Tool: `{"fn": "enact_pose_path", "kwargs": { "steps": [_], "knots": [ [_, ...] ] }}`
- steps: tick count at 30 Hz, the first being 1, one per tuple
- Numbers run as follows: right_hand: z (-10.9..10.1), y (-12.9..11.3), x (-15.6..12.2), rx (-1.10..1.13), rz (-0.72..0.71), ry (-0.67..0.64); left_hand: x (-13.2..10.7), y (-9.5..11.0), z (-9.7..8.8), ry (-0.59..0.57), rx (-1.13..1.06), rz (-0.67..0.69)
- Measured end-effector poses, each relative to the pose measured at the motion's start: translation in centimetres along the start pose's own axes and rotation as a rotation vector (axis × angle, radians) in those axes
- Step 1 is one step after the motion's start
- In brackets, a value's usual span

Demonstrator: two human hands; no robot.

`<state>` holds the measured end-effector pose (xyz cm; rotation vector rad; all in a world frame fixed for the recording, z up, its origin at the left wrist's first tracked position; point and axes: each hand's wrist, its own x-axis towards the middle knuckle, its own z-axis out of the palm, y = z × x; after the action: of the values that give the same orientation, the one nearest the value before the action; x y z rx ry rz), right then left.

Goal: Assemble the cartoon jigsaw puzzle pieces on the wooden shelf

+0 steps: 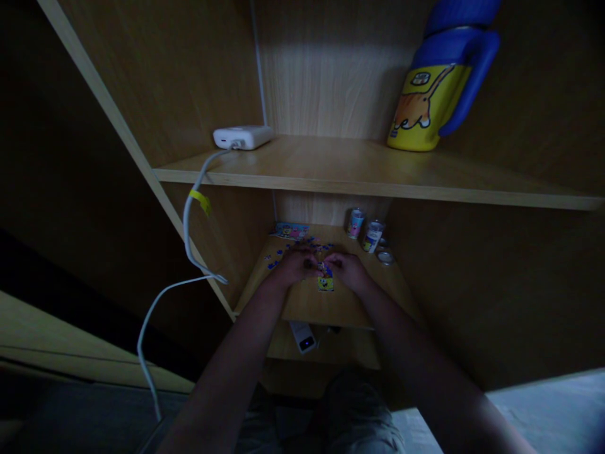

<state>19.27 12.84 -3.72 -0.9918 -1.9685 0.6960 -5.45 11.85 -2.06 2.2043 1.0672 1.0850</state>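
Observation:
On the lower shelf board (302, 306), a partly joined jigsaw puzzle (326, 284) shows a yellow cartoon face. My left hand (299, 265) is at its upper left edge, fingers curled in a pinch. From the other side my right hand (347, 268) reaches in, its fingertips closed together at the puzzle's top. Whatever lies between either set of fingertips is too small and dark to make out. Loose blue puzzle pieces (280, 252) are scattered behind and left of my hands. Farther back lies a colourful picture sheet (292, 231) with cartoon figures.
Two printed cans (356, 223) (373, 236) stand at the back right, with round lids (385, 257) beside them. Overhead, the upper shelf (326, 164) holds a white charger (242, 137) with a hanging cable (186, 227) and a blue-yellow bottle (428, 94). Below sits a white device (303, 337).

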Motion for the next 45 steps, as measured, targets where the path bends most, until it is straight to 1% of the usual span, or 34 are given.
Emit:
{"fn": "enact_pose_path", "kwargs": {
  "steps": [8, 16, 21, 26, 31, 37, 45],
  "knots": [
    [0.09, 0.15, -0.02, -0.004, -0.037, -0.011, -0.09, 0.63, -0.17, -0.015, 0.019, -0.007],
    [0.16, 0.05, -0.05, -0.025, -0.024, -0.001, -0.07, -0.02, 0.23, -0.008, 0.026, 0.018],
    [0.45, 0.42, 0.09, -0.061, -0.012, 0.017, -0.04, 0.15, 0.11, -0.036, 0.039, 0.017],
    [0.28, 0.36, 0.09, -0.074, -0.023, 0.013, 0.02, 0.21, 0.03, -0.048, 0.046, 0.015],
    [0.29, 0.34, 0.07, -0.084, -0.010, 0.013, 0.03, 0.08, 0.08, -0.055, 0.049, 0.044],
    [0.41, 0.43, 0.12, -0.120, -0.005, -0.002, -0.08, -0.03, 0.09, -0.074, 0.117, 0.061],
    [0.44, 0.52, 0.05, -0.162, -0.057, -0.001, -0.09, -0.02, 0.13, -0.078, 0.159, 0.066]
  ]
}}
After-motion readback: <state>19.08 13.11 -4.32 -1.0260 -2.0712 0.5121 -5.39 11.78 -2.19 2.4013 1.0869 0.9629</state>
